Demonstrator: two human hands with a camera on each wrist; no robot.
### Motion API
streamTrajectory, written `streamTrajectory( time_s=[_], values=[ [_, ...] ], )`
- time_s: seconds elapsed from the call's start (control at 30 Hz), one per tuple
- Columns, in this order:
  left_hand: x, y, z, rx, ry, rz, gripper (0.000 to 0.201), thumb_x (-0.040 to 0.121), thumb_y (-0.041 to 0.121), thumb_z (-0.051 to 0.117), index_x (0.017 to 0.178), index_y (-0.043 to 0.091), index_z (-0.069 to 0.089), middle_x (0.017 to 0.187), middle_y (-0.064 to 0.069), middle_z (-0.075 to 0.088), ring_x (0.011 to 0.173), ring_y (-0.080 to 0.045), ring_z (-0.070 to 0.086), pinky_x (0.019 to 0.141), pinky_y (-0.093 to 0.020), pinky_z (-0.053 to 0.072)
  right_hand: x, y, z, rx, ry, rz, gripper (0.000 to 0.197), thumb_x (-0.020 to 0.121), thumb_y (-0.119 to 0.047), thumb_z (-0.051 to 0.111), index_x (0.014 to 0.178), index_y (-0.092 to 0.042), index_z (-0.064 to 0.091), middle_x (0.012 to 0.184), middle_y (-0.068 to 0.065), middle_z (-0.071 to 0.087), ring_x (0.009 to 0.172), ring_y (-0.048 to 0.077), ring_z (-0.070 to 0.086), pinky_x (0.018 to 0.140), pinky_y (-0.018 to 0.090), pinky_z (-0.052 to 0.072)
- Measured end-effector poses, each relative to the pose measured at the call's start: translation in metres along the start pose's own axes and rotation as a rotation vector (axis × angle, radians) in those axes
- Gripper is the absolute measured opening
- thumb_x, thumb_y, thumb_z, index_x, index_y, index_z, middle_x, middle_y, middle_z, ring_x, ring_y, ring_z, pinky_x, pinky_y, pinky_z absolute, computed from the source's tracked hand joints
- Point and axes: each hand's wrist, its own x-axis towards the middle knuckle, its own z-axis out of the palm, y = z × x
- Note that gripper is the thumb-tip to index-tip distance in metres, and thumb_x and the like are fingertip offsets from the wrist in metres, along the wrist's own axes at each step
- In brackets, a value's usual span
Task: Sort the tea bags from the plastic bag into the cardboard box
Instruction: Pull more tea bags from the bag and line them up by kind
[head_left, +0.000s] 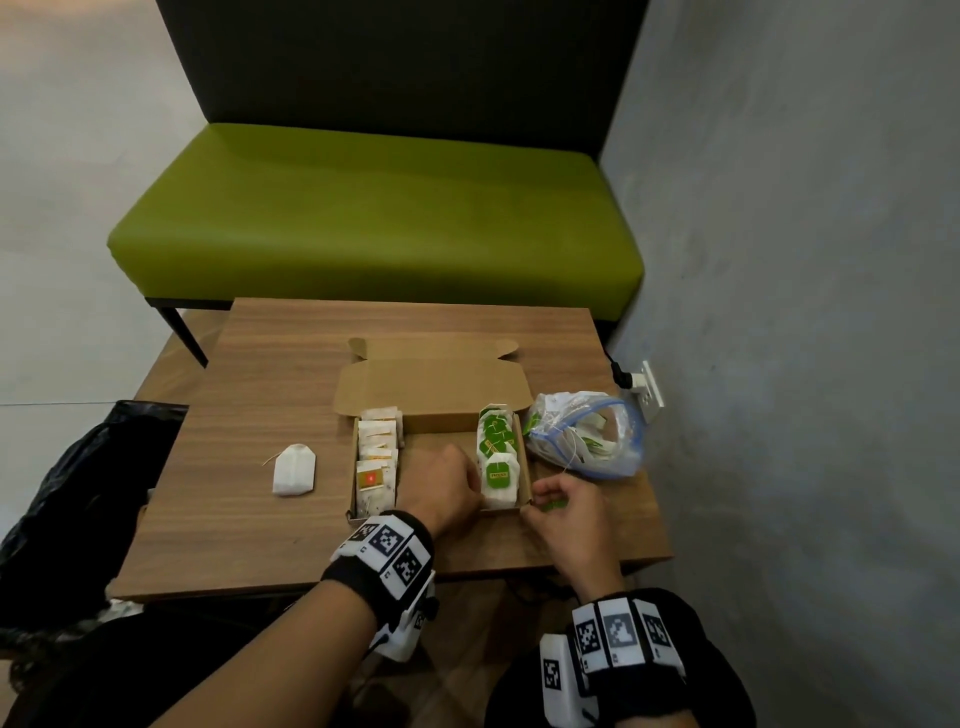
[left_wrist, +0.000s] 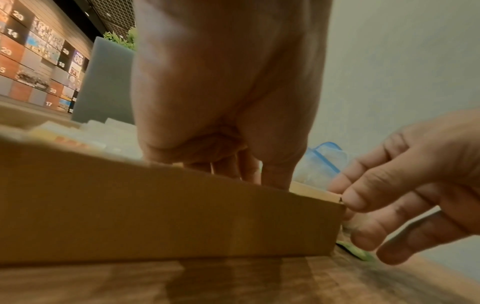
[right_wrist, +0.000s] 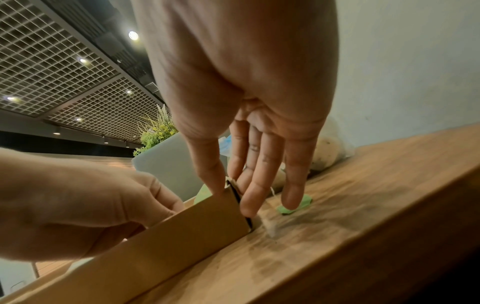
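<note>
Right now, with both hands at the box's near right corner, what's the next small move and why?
Probably lift the right hand with the green-tagged tea bag lying outside the cardboard box and drop it onto the green row. The tag and string sit on the table under its fingers, beside the box corner, while the left hand rests inside.
</note>
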Motion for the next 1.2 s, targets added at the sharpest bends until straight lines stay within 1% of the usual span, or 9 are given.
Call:
streamTrajectory(
  time_s=[0.3,0.37,0.47,0.6,0.7,0.8,0.93,1.1,1.2],
  values=[
    [-0.01,0.0,-0.01,0.01,0.044,0.011,0.018,0.086,0.029,0.073,0.101,0.02,0.07,0.102,0.003,0.069,0.097,-0.015,0.065,0.088,-0.035,0.056,0.0,-0.002,-0.003,-0.024,0.014,-0.01,0.019,0.081,-0.012,0.078,0.095,-0.02,0.068,0.085,-0.013,0.064,0.084,0.003,0.062,0.08,0.027,0.055],
    [-0.022,-0.006,-0.032,-0.038,0.126,0.017,0.015,0.088,0.025,0.071,0.102,0.02,0.072,0.099,0.005,0.069,0.095,-0.012,0.065,0.085,-0.03,0.055,0.0,-0.005,-0.006,-0.017,0.05,-0.027,0.016,0.081,-0.013,0.078,0.094,-0.017,0.069,0.082,-0.012,0.065,0.08,0.002,0.062,0.075,0.026,0.054],
    [-0.043,-0.031,-0.072,-0.182,0.337,-0.022,0.005,0.089,0.021,0.069,0.091,0.021,0.073,0.088,0.007,0.07,0.08,-0.008,0.063,0.069,-0.022,0.046,-0.004,-0.015,-0.007,-0.004,0.099,-0.053,0.012,0.082,-0.018,0.076,0.092,-0.018,0.07,0.079,-0.012,0.066,0.078,0.002,0.063,0.074,0.029,0.056],
    [-0.05,-0.093,-0.104,-0.286,0.579,-0.269,0.013,0.089,0.023,0.068,0.098,0.014,0.066,0.086,-0.001,0.066,0.083,-0.019,0.063,0.07,-0.03,0.045,-0.013,-0.035,-0.004,0.004,0.126,-0.096,0.008,0.084,-0.021,0.075,0.09,-0.021,0.07,0.079,-0.012,0.067,0.075,0.001,0.062,0.064,0.02,0.05],
    [-0.044,-0.137,-0.107,-0.175,0.479,-0.472,0.037,0.088,0.041,0.067,0.1,0.006,0.064,0.096,-0.013,0.069,0.093,-0.031,0.064,0.072,-0.032,0.043,-0.021,-0.048,0.005,0.008,0.107,-0.12,0.007,0.084,-0.02,0.074,0.089,-0.021,0.07,0.078,-0.012,0.068,0.073,0.0,0.063,0.063,0.02,0.052],
    [-0.037,-0.156,-0.09,-0.025,0.307,-0.486,0.054,0.085,0.063,0.06,0.083,0.01,0.065,0.084,-0.012,0.07,0.075,-0.026,0.063,0.06,-0.032,0.041,-0.029,-0.058,0.016,-0.029,0.088,-0.142,0.004,0.084,-0.023,0.073,0.086,-0.024,0.07,0.075,-0.014,0.067,0.07,-0.001,0.063,0.062,0.022,0.053],
    [-0.036,-0.156,-0.079,-0.078,0.321,-0.467,0.043,0.082,0.048,0.072,0.095,0.009,0.061,0.097,-0.013,0.068,0.09,-0.03,0.064,0.073,-0.035,0.051,-0.037,-0.064,0.026,-0.065,0.053,-0.15,0.002,0.085,-0.026,0.072,0.086,-0.026,0.07,0.073,-0.014,0.067,0.069,-0.001,0.063,0.062,0.021,0.051],
    [-0.046,-0.159,-0.076,-0.387,0.38,-0.477,0.035,0.083,0.049,0.069,0.081,0.015,0.059,0.08,-0.004,0.066,0.08,-0.025,0.063,0.074,-0.035,0.048,-0.043,-0.068,0.027,-0.093,0.023,-0.148,0.003,0.087,-0.028,0.071,0.089,-0.028,0.069,0.08,-0.014,0.067,0.074,-0.002,0.062,0.06,0.016,0.046],
    [-0.053,-0.159,-0.078,-0.616,0.458,-0.417,0.02,0.085,0.026,0.074,0.076,0.013,0.06,0.075,-0.005,0.067,0.076,-0.025,0.065,0.068,-0.035,0.051,-0.044,-0.073,0.029,-0.086,-0.004,-0.173,0.003,0.088,-0.027,0.07,0.09,-0.028,0.069,0.081,-0.014,0.067,0.073,0.0,0.063,0.062,0.019,0.05]
  ],
)
